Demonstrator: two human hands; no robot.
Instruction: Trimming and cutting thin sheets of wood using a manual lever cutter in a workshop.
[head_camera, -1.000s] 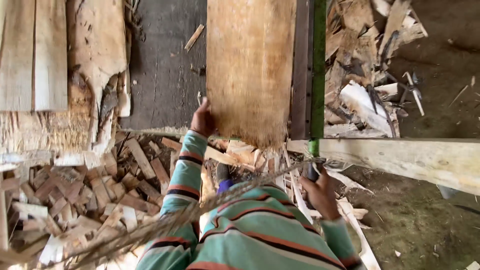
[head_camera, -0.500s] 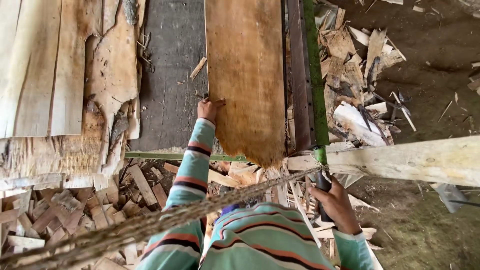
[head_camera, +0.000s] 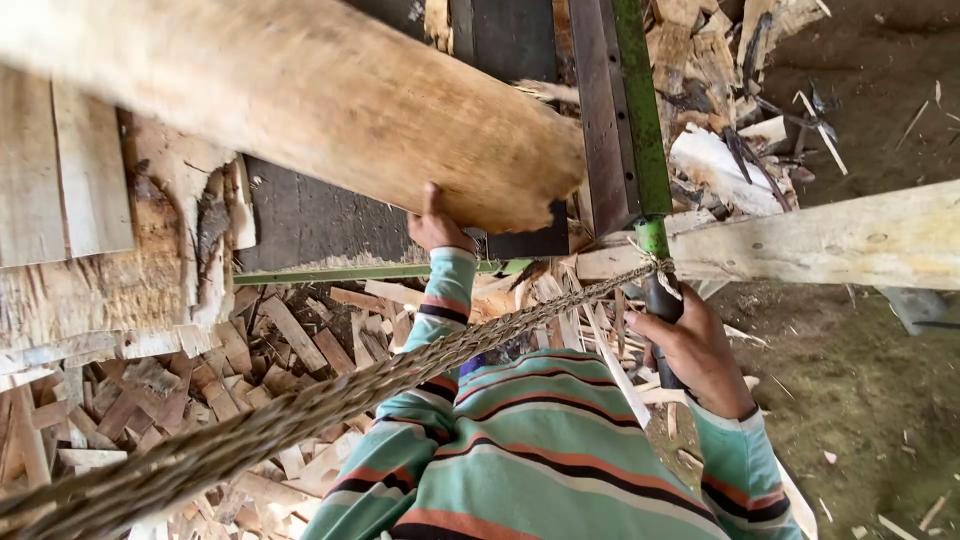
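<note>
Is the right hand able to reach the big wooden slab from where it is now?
Probably not at once. The right hand is wrapped around a dark handle below the green post, apart from the wooden slab, and the braided rope runs between them. Only the left hand touches the slab.

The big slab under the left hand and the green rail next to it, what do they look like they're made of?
The slab: raw wood, pale tan, visible grain, ragged rough end, unfinished. The green rail: probably painted metal, straight and smooth with worn paint. The left hand presses the slab's edge.
</note>
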